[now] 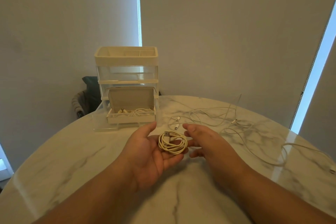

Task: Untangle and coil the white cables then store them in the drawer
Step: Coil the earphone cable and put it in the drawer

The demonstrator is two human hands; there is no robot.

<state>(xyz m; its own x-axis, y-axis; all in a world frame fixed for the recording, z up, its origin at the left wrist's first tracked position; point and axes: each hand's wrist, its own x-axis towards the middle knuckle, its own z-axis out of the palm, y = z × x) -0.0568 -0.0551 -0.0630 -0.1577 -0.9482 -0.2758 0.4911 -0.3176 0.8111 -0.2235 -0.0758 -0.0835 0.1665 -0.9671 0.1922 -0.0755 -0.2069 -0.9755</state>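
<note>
Bare forearms reach over the glossy, marbled worktop [72, 151]. The left hand [154, 152] lies palm-up with relaxed fingers, cradling a round, many-looped coiled white cable [172, 143]. The right hand [203, 140] hovers open at 3 o'clock. Loose cables [233, 121] sprawl at 2 o'clock, and a clear plastic drawer [99, 120] stands open at 11.

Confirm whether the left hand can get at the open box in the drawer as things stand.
Probably yes. The left hand, carrying the coiled cable on its open fingers, is just in front of the pulled-out drawer; the box has its lid up and nothing stands between. Other cables already lie in it.
</note>
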